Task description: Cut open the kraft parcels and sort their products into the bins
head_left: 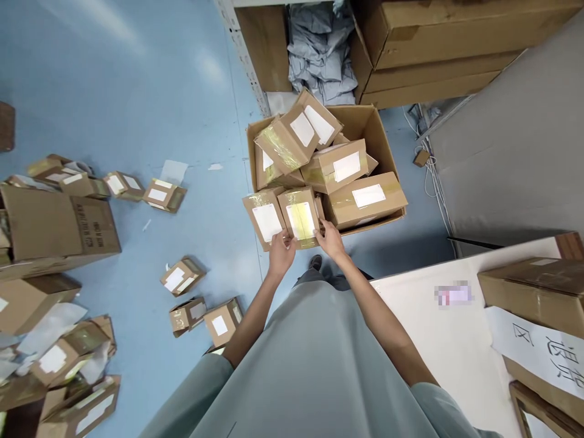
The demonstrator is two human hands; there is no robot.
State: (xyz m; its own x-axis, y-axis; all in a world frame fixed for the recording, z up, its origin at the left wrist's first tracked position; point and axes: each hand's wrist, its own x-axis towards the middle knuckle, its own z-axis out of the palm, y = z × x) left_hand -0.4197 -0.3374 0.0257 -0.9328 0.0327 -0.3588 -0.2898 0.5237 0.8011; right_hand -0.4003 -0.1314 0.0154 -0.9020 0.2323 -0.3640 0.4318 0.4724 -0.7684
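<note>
A small cardboard box with a white label and yellowish tape is at the near left edge of a large open carton. My left hand closes on its lower left corner, fingers bent. On its right edge, my right hand grips with thumb and fingers. Touching it on the left is another labelled box, close to my left fingertips. Behind them, several more taped boxes lie piled and tilted in the carton, among them a wide box on the right and a tilted box on top.
Grey plastic parcels fill a carton on the shelf ahead. Loose small boxes and a bigger carton lie on the blue floor to the left. A white table with boxes stands right; cables run along the wall.
</note>
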